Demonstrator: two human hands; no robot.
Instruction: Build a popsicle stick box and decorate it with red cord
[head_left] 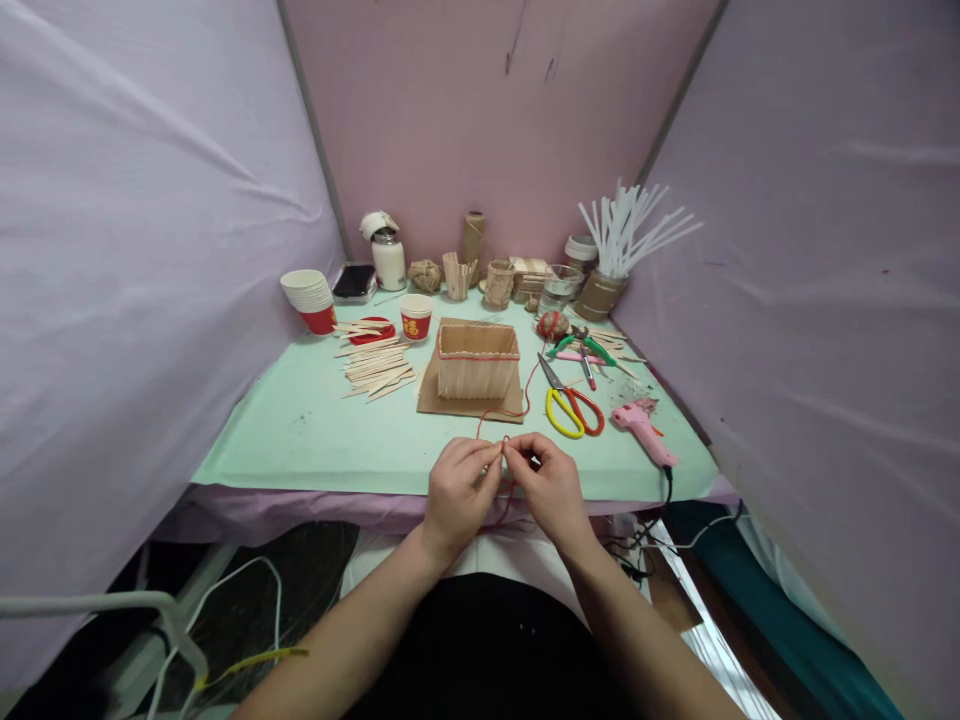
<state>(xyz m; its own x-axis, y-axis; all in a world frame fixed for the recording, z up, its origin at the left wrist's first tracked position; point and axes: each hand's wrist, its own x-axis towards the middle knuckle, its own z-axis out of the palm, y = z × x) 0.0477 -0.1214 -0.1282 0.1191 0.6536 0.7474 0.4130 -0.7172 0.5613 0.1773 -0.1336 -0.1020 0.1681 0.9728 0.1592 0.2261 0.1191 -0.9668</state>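
My left hand (463, 488) and my right hand (546, 482) meet over the table's front edge, fingertips pinched on a red string (534, 388). A small loop of it rises between the fingertips, and a slack length hangs below my hands. From there the string runs across the table to a red-wrapped ball (553, 324) at the back right. Just beyond my hands stands an open box made of wooden sticks (477, 376), with red string along its rim. It rests on a piece of cardboard (431, 400).
Yellow-and-red scissors (565, 412), green-handled pliers (600, 350) and a pink glue gun (643, 432) lie at the right. Loose wooden sticks (377, 368) and paper cups (309, 290) are at the left. Jars, twine and a bunch of white sticks (622, 230) line the back.
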